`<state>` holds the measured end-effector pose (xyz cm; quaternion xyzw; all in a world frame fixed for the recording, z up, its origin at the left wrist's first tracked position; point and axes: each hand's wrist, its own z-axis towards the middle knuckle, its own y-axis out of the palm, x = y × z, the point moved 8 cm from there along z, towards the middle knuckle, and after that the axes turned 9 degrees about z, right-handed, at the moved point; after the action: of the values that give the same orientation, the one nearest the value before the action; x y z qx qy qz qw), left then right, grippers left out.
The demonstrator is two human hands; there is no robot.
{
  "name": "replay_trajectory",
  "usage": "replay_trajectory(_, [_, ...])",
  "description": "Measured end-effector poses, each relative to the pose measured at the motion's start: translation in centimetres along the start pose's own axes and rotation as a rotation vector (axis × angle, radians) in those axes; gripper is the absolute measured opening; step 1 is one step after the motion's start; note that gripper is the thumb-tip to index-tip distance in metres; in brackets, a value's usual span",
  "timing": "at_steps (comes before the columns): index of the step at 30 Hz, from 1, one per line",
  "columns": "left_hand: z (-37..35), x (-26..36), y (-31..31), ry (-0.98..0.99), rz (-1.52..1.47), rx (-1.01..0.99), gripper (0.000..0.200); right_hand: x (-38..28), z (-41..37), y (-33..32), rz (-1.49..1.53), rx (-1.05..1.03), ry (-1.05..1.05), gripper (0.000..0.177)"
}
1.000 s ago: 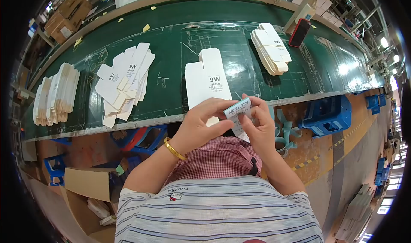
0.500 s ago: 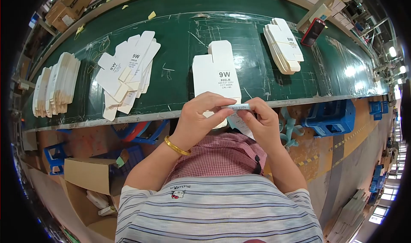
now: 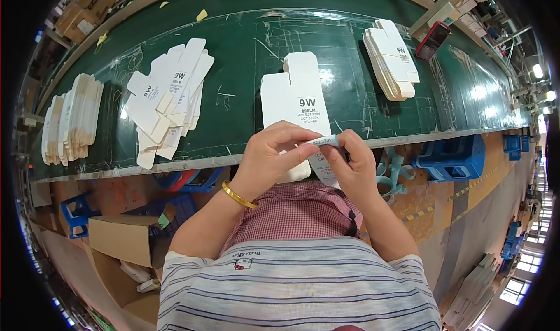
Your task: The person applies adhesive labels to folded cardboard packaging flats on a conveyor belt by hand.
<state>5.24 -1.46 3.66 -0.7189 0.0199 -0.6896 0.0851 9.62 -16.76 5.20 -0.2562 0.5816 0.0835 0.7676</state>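
Between both hands is a pale strip of printed labels [image 3: 322, 141], its top bent over the fingers and showing "B22 220V". A printed length of it hangs below, toward the checked apron. My left hand [image 3: 277, 153], with a gold bangle on the wrist, pinches the strip's left end. On the right end, the thumb and fingers of my right hand [image 3: 354, 162] are closed. Just beyond the hands, a flat white carton [image 3: 291, 97] marked "9W 800LM" lies at the table's near edge, its lower part partly hidden by my left hand.
On the green table [image 3: 233, 45] lie a fanned pile of white cartons [image 3: 175, 86], stacked cartons [image 3: 76, 118] at far left, and a banded bundle [image 3: 388, 60] at right beside a red-edged device [image 3: 433, 40]. Below are an open cardboard box [image 3: 119, 243] and blue stools [image 3: 452, 156].
The label strip has tilted slightly between the fingers, and more print shows on its hanging part. Both hands keep their pinch. The view has shifted a little.
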Motion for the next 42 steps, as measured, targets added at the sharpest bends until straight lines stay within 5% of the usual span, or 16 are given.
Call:
replay_trajectory(8, [-0.1, -0.7, 0.5, -0.115, -0.252, 0.007, 0.018, -1.4, 0.2, 0.6, 0.027, 0.001, -0.034, 0.010])
replay_trajectory(14, [-0.6, 0.9, 0.0, 0.086, 0.095, 0.030, 0.016, -0.1, -0.3, 0.3, -0.050, -0.024, -0.010, 0.008])
replay_trajectory(20, [-0.9, 0.1, 0.4, 0.016, -0.102, 0.107, 0.013, -1.6, -0.4, 0.4, 0.059, 0.021, -0.168, 0.010])
replay_trajectory(31, [-1.4, 0.9, 0.3, 0.173, 0.099, 0.155, 0.013, 0.5, -1.1, 0.0, -0.003, -0.043, -0.104, 0.017])
replay_trajectory(34, [-1.2, 1.1, -0.2, 0.151, 0.116, 0.159, 0.015, 2.3, -1.5, 0.5, 0.319, -0.037, 0.134, 0.019])
replay_trajectory(42, [0.8, 0.3, -1.9, 0.039, 0.154, 0.088, 0.038, 3.1, -1.6, 0.3, 0.231, -0.116, 0.345, 0.023])
